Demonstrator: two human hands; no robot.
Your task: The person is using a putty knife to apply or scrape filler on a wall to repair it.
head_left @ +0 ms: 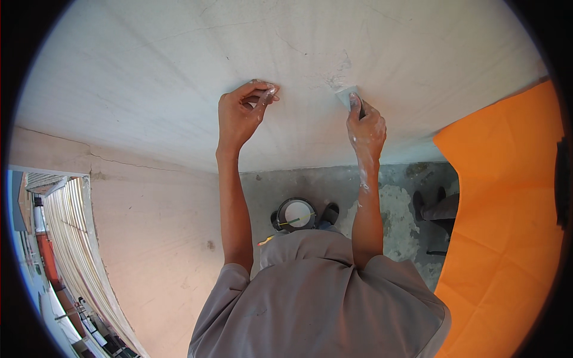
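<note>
My right hand (366, 126), smeared with white, grips a putty knife (345, 95). Its pale, broad blade lies at the wall, just below a rough, scratched patch (336, 79). Off to the left, my left hand (240, 116) is raised in front of the wall (179, 65) with thumb and fingertips pinched together. White paste shows on those fingertips; whether anything else is between them I cannot make out.
A round bucket (289, 225) with white contents stands by my feet, a thin stick across it. An orange sheet (501, 197) hangs at right, near another person's leg and shoes (440, 207). At left is a window opening (71, 209). Cracks run along the left wall.
</note>
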